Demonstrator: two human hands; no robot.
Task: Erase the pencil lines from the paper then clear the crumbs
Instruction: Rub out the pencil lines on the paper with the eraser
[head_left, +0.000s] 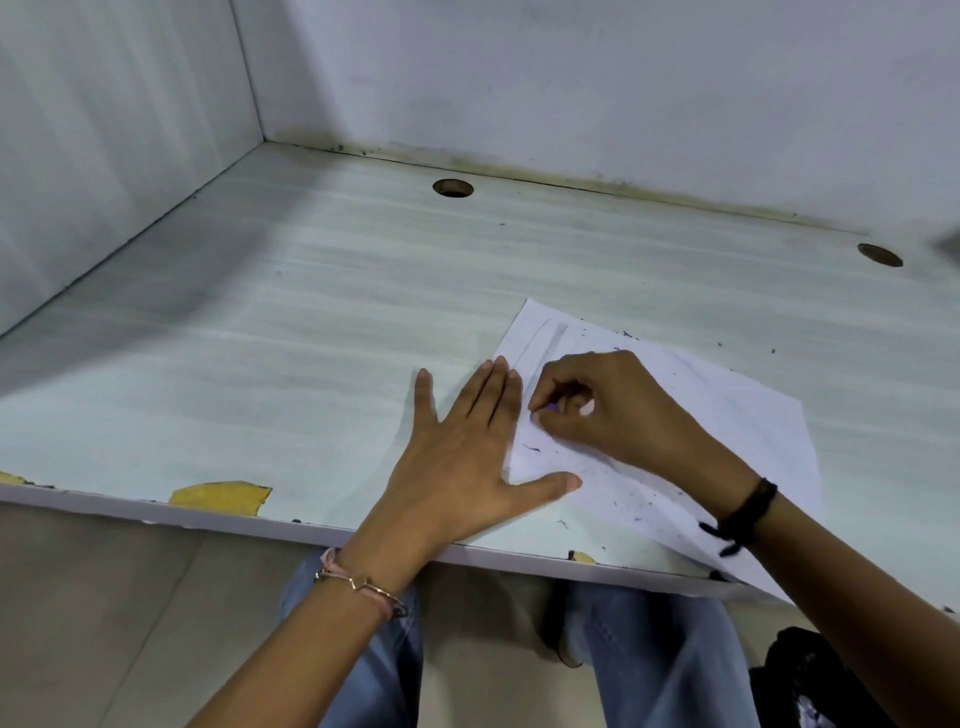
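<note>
Now, paper (727, 415): flat on the desk (311, 312), right of centre, near corner over the front edge.
Left hand (457, 467): fingers straight and apart, pressing the paper's left edge.
Right hand (613, 410): grip clamped on a purple eraser (550, 409), against the paper.
Lines (535, 343): faint, near the far corner.
Crumbs (623, 499): dark specks scattered on the paper.

Bare desktop (311, 322) left of and beyond the paper (727, 405), bounded by side wall (114, 145) and back wall (571, 78).
</note>
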